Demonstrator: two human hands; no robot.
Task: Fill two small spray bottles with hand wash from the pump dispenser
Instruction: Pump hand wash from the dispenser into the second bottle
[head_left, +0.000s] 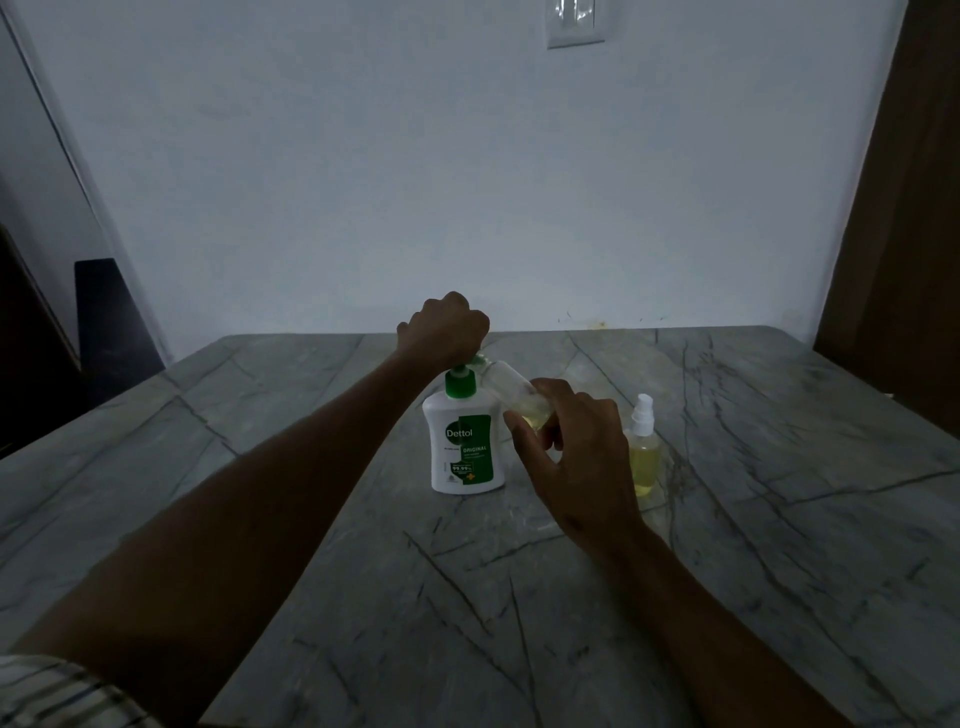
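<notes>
The left hand sits on top of the pump dispenser, with its fingers curled into a fist over the green pump head — it looks like it is pushing down, though that is a guess from how it sits; the white dispenser stands upright near the middle of the gray desk; just to its right, the right hand holds the open spray bottle, tipped so that its mouth points up toward the pump spout; the fingers and thumb of this grip wrap round the lower part of the bottle, and only a little yellow soap shows at the bottom of it, so this bottle looks far from full; whether soap is coming out right now is too hard to see; farther right, close by the hand, the second spray bottle stands upright on the desk with its white spray top on and yellow soap filling most of it — that one looks done; so about half the job seems finished; what is left is to pump more soap into the tipped bottle and put its top on, which is not in view.
</notes>
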